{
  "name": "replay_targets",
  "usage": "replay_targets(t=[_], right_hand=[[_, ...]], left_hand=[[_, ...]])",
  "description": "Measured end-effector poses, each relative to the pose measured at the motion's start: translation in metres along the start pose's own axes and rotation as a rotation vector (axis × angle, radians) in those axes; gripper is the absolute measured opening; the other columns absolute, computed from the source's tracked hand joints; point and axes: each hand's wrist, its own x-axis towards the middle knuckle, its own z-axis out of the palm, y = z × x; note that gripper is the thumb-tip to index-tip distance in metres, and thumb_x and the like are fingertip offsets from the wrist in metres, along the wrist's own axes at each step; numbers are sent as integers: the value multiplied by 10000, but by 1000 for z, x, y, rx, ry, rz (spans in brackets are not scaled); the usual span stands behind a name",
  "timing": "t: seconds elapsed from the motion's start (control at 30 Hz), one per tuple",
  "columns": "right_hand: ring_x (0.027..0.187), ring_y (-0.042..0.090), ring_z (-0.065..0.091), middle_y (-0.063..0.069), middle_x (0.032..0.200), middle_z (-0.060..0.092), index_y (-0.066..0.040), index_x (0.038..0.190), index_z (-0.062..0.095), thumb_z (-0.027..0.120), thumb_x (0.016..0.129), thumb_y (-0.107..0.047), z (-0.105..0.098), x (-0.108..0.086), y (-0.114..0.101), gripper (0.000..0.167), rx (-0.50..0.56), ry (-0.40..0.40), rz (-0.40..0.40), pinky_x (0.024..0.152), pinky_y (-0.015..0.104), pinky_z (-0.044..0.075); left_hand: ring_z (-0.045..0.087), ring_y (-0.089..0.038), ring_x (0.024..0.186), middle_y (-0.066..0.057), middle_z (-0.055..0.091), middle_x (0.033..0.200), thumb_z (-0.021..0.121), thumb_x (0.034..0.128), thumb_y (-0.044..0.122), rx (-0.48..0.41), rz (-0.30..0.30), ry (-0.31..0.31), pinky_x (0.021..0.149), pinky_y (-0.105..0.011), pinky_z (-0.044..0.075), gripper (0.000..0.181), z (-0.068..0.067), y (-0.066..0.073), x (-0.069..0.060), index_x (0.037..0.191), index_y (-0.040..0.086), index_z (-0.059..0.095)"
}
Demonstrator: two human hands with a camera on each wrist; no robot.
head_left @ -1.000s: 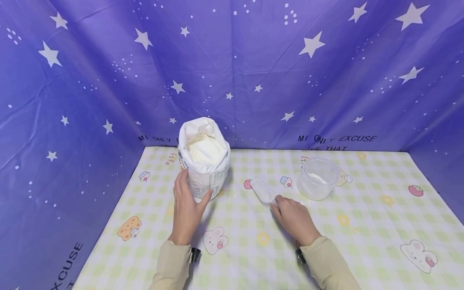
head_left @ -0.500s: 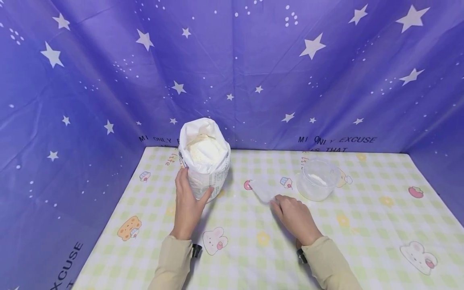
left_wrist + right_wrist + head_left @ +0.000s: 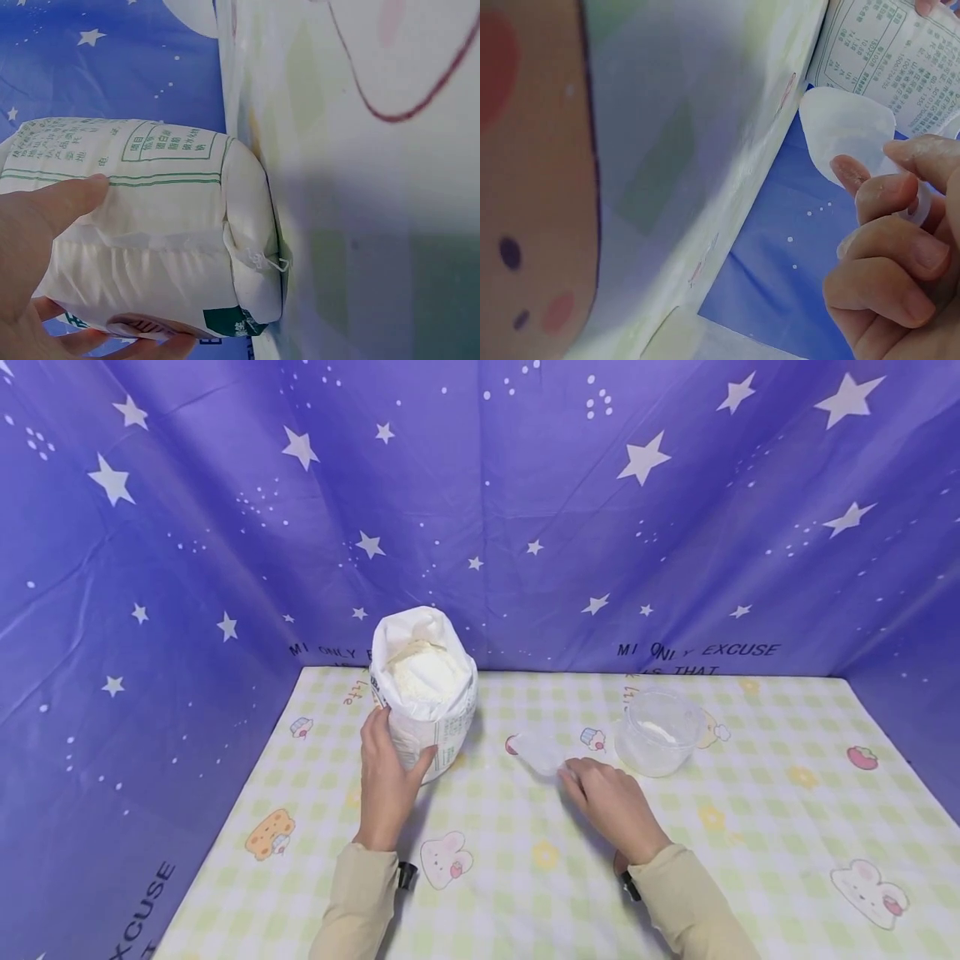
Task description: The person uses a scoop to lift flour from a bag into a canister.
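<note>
In the head view an open white bag of flour (image 3: 454,727) stands upright at the table's left half, pale powder (image 3: 427,675) visible in its mouth. My left hand (image 3: 387,785) grips its near side, thumb on the printed face and fingers round the other side, as the left wrist view shows. A translucent plastic scoop (image 3: 542,753) points up and left from my right hand (image 3: 611,802). Curled fingers hold its handle in the right wrist view, where the scoop's bowl (image 3: 846,124) looks to have no powder heap. White dust marks the fingertips.
Right of the scoop stands a clear round plastic tub (image 3: 654,752) with a little white powder at its bottom. A checked cartoon tablecloth (image 3: 517,893) covers the table. Purple star-printed curtains (image 3: 480,510) hang behind and at both sides.
The scoop has tilted slightly in my right hand and shifted a touch. My left hand stays on the bag, and the bag and tub keep their places.
</note>
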Motion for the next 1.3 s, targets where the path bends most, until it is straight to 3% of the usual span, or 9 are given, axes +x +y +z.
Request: replay_targets(t=[0.27, 0.63, 0.87, 1.3], right_hand=[[725, 220, 684, 29, 832, 702, -86, 900, 711, 633, 963, -174, -7, 1, -2, 133, -17, 47, -40, 570, 388, 526], [659, 177, 651, 16, 801, 696, -90, 928, 723, 643, 959, -185, -14, 2, -5, 127, -32, 56, -47, 548, 351, 507], [622, 118, 593, -19, 780, 675, -112, 919, 728, 636, 954, -175, -28, 5, -10, 117, 22, 98, -68, 533, 317, 479], [544, 51, 452, -14, 806, 681, -120, 946, 749, 643, 950, -238, -41, 15, -18, 159, 76, 125, -46, 498, 226, 392]], left_hand=[[357, -375, 1391, -201, 312, 1512, 813, 827, 237, 22, -22, -19, 1153, -504, 335, 869, 1, -3, -1, 1490, 16, 296], [386, -405, 1354, -218, 338, 1494, 830, 812, 266, 53, 11, -12, 1127, -536, 360, 867, 0, -3, 2, 1470, 9, 327], [396, -406, 1350, -210, 345, 1497, 829, 811, 300, 72, -5, -26, 1115, -546, 371, 872, -1, -5, 3, 1474, 28, 333], [428, -406, 1323, -195, 388, 1487, 852, 785, 293, 54, 8, 5, 1086, -539, 388, 873, -1, -7, 1, 1463, 28, 369]])
